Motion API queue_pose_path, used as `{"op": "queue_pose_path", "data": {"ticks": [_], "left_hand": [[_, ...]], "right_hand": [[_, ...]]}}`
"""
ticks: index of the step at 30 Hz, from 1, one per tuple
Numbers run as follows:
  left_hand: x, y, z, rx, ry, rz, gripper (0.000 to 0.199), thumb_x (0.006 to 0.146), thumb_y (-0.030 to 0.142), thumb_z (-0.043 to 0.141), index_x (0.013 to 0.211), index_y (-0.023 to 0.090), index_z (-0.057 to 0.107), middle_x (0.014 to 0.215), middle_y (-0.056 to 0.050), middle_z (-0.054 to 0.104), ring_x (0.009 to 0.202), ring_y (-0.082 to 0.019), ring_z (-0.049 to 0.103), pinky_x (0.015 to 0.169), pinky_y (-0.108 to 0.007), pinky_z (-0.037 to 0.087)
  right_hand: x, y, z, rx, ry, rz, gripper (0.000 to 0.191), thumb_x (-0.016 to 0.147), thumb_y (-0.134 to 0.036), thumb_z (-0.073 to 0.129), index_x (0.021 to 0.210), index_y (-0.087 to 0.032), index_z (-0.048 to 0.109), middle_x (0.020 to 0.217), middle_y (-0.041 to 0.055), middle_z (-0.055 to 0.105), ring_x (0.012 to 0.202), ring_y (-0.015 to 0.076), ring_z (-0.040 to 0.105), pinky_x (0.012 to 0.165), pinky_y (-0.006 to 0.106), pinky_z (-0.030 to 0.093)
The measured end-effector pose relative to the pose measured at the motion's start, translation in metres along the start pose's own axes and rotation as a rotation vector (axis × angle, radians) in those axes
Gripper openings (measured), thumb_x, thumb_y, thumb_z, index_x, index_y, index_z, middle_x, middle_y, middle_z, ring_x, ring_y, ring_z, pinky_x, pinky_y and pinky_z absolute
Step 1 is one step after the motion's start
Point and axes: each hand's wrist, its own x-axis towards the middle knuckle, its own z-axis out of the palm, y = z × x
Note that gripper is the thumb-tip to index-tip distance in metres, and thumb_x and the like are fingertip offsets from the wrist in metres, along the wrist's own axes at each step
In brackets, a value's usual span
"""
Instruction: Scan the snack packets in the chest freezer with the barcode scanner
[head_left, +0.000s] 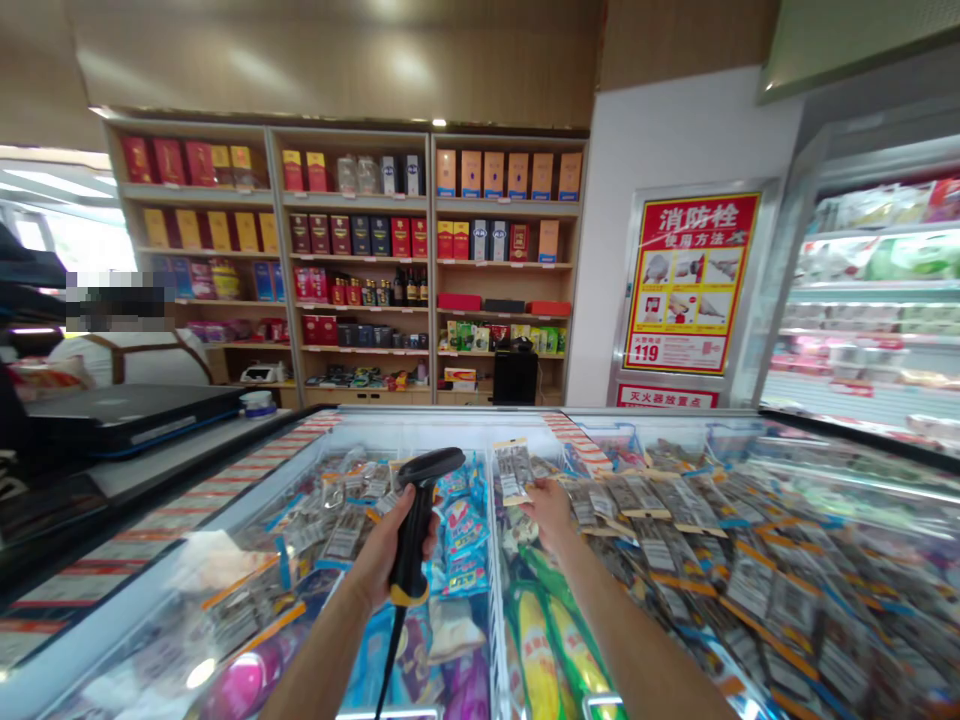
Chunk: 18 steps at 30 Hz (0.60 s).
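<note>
My left hand (382, 545) is wrapped round the handle of a black barcode scanner (411, 530) with a yellow ring near its base. Its cord hangs down toward the bottom of the view. Between the fingers of my right hand (551, 510) is the lower edge of a small printed packet (514, 470), held up over the freezer. Many similar packets (667, 550) are spread to the right of that hand. Blue bags (465, 535) lie below the scanner, and yellow-and-green corn packs (536, 640) lie under my right forearm.
A chest freezer with a white wire divider (496, 610) fills the foreground. At the left, a person (127, 350) is beyond a counter holding a black device (142, 415). Shelves of boxed goods (360, 235) line the back wall, with a refrigerated display (877, 300) at the right.
</note>
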Motion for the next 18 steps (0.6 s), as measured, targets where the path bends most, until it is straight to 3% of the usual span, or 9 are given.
{"op": "queue_pose_path", "data": {"ticks": [11,18], "left_hand": [[-0.005,-0.012,0.017,0.023,-0.102,-0.005,0.039,0.066,0.052,0.057,0.075,0.015,0.051,0.057,0.002,0.051,0.042,-0.006,0.043,0.039,-0.019,0.031],[-0.006,-0.008,0.015,-0.068,-0.068,-0.012,0.038,0.066,0.051,0.057,0.077,0.016,0.05,0.054,0.003,0.05,0.039,-0.005,0.04,0.038,-0.018,0.03]], "right_hand": [[-0.009,-0.006,0.005,0.014,0.082,-0.009,0.015,0.051,-0.019,0.052,0.066,-0.02,0.047,0.058,-0.0035,0.055,0.059,0.0148,0.056,0.056,0.027,0.045],[-0.008,-0.005,0.004,0.022,0.092,-0.014,0.016,0.052,-0.017,0.052,0.067,-0.02,0.045,0.057,-0.0046,0.054,0.056,0.0127,0.055,0.056,0.027,0.046]]}}
